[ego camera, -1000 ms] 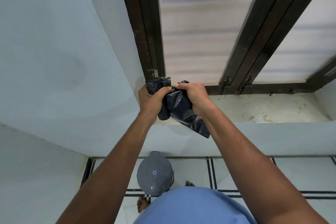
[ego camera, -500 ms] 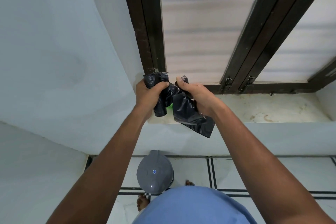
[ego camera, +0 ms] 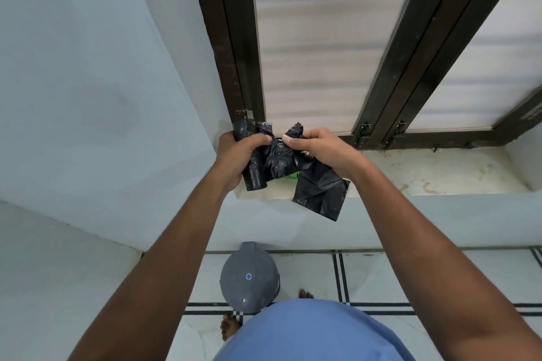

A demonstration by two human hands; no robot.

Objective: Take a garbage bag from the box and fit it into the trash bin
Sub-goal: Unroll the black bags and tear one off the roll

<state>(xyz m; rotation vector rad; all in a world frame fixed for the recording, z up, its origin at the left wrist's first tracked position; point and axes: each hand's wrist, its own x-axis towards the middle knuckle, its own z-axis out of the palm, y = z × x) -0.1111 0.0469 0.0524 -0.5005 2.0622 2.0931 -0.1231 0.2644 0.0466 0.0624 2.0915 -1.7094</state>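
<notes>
Bag: your left hand (ego camera: 237,155) grips the roll (ego camera: 258,170); your right hand (ego camera: 318,149) pinches one black bag (ego camera: 319,193), not yet torn free
Bin (ego camera: 249,278): lid closed; unlined

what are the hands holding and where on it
Left hand grips the rolled end of the black garbage bag roll; right hand pinches its unrolled part.

The person wears a plain light-blue cloth top (ego camera: 311,334), both forearms are bare with no sleeves showing, and the feet (ego camera: 230,328) are bare.
</notes>
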